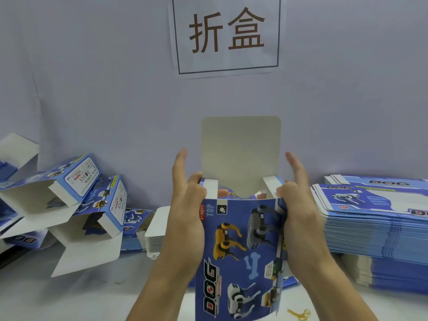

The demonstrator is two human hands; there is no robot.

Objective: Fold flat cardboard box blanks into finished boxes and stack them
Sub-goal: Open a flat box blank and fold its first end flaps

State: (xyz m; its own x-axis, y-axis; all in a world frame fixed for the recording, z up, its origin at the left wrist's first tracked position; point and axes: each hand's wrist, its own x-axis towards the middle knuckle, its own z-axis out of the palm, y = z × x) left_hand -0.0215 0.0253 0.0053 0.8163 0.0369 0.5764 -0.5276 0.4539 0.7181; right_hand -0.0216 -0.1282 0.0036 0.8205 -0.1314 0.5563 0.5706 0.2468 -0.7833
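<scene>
Blue printed box [240,246] is held upright above the desk [97,295], left hand [187,205] and right hand [298,205] gripping opposite sides, thumbs folding side flaps inward so the lid can close.

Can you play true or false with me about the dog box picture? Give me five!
1. Both hands, left hand and right hand, hold the dog box. True.
2. The box's big top flap is folded shut. False: it stands up, open.
3. The flat blanks are stacked on the right. True.
4. The folded boxes on the left stand in a neat tower. False: they lie tumbled and tilted.
5. The wall sign shows a dog. False: it shows two written characters.
</scene>
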